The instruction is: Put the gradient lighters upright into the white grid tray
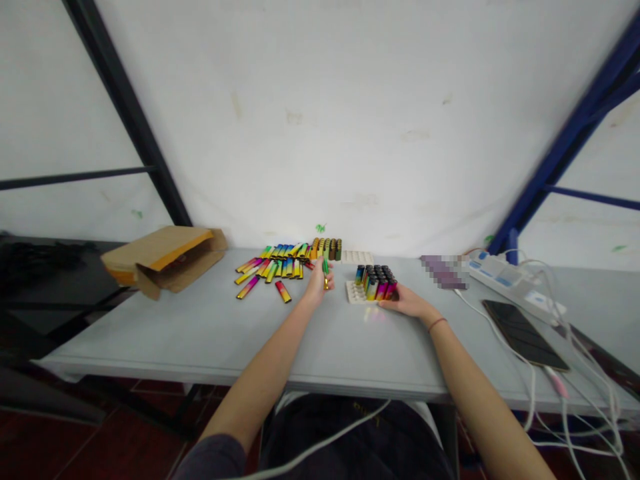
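Observation:
My left hand (318, 281) is closed on a green and gold tube (326, 274), held over the middle of the table. My right hand (401, 301) rests against the right front side of a group of upright colourful tubes with black tops (382, 285); its fingers are partly hidden behind them. These tubes stand in a white tray (355, 293), whose left part shows bare sockets. Loose metallic multicoloured tubes (287, 269) lie piled left of my left hand. A red and yellow one (283, 292) lies apart, nearer me.
Behind my left hand stand more upright tubes (327, 249), beside another white tray (358, 257). An open brown paper bag (165, 250) lies at the left. A black phone (523, 333), a power strip (515, 287) and white cables are at the right. A wall closes the back.

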{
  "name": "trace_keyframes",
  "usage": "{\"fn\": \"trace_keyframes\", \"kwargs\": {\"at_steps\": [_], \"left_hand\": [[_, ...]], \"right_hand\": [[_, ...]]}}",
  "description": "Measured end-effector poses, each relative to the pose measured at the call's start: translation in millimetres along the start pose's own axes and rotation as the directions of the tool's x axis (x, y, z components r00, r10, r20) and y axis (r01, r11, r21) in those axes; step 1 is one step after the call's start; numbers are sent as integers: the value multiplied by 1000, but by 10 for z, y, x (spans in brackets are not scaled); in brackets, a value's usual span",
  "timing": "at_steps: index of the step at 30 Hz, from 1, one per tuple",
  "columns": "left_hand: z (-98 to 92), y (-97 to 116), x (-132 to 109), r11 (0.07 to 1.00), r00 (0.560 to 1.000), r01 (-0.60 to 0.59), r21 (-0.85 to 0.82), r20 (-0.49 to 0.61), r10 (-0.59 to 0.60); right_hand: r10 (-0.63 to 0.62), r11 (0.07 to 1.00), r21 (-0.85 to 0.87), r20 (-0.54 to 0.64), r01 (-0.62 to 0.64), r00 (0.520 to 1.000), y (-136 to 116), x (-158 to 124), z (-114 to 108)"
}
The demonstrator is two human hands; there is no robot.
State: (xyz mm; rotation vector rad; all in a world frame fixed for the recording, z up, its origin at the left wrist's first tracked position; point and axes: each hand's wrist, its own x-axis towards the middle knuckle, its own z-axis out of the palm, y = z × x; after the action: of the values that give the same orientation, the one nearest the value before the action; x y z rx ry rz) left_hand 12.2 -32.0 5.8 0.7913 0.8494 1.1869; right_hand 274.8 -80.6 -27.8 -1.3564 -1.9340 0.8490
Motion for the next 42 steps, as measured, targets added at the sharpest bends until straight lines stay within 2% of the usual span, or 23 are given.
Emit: {"fn": "trace_keyframes", "kwargs": {"at_steps": [6,12,19,24,29,37,42], "left_hand": [[33,-26,-20,996,996,-85,-10,21,86],[16,-8,-36,999,998,46,-7,-53,-46],[35,22,-33,997,990,78,22,-116,-75],[103,-39,-55,996,984,58,62,-171,-47],[81,-66,-62,998,986,-11,55,-165,20],[32,-48,-30,999,985,49,-5,-165,-49],[28,-49,-45,1000,985,19,-20,-169,-22]], "right_hand": [[2,1000,10,-16,-2,1000,-8,-5,8],[19,1000,-3,-8,-19,1000,-13,-8,8],[21,1000,-10,-13,-21,1000,-24,-13,2],[18,1000,-9,-8,-18,1000,-30,-12,-1],[21,1000,1,-11,-21,1000,-25,-11,5],[28,1000,15,-9,-27,1000,-15,-15,7],[3,1000,-30,-19,-4,1000,-19,-7,12]]}}
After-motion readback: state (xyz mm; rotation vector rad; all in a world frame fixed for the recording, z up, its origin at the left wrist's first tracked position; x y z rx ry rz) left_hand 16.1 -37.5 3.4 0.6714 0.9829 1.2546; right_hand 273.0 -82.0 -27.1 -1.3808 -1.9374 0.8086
